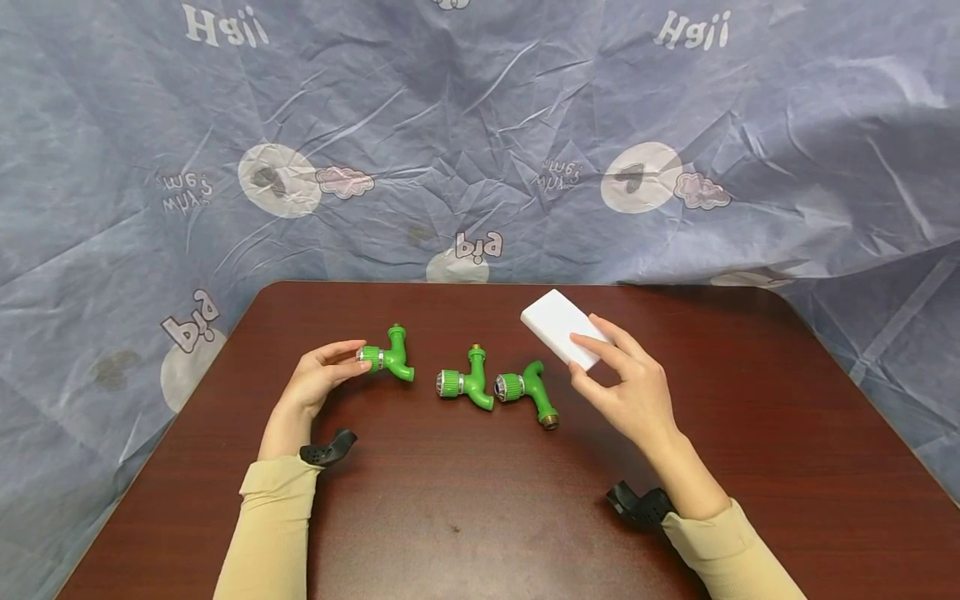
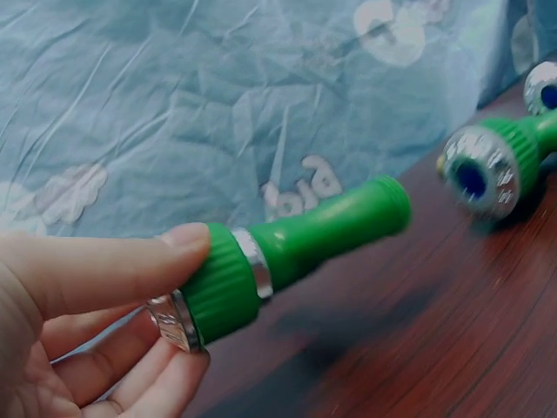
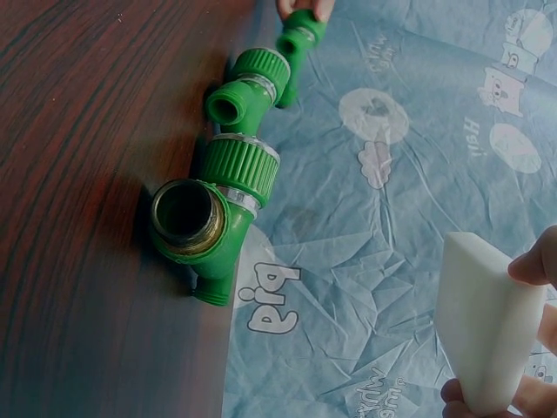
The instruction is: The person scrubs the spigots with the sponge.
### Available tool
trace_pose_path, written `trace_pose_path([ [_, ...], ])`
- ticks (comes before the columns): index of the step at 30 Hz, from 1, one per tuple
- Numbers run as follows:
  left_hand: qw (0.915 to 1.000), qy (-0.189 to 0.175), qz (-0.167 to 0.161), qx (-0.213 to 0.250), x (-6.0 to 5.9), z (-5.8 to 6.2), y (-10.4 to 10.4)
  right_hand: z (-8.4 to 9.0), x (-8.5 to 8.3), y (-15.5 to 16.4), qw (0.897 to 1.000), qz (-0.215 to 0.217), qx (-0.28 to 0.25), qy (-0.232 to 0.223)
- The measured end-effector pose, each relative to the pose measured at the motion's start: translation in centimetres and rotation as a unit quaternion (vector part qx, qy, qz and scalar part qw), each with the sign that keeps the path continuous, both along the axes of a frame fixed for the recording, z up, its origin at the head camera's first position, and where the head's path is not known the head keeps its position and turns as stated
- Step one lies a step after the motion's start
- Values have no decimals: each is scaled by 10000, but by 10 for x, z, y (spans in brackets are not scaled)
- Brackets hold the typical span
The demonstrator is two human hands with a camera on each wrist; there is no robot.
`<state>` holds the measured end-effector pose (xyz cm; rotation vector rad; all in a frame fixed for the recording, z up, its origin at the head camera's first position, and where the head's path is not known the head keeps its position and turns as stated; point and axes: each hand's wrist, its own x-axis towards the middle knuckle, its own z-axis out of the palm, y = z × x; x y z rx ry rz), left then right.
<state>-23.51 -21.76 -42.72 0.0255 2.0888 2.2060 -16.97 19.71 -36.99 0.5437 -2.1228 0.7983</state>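
Three green taps lie on a dark reddish-brown table with a smooth, faintly glossy wood-grain finish. The left tap, middle tap and right tap look like smooth plastic with ribbed collars and shiny silver metal rings; the right one ends in a dull brass-coloured threaded mouth. A white block looks matt and finely porous, like foam. Behind, a grey-blue printed cloth hangs creased and matt.
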Motion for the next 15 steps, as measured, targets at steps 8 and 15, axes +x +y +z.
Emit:
trace_pose_path([
  [8, 9936, 332, -237, 1051, 3, 15, 34, 1, 1, 0, 10000, 24, -18, -20],
  [15, 9832, 863, -648, 1470, 8, 16, 68, 2, 1, -1, 9999, 54, -87, 46],
])
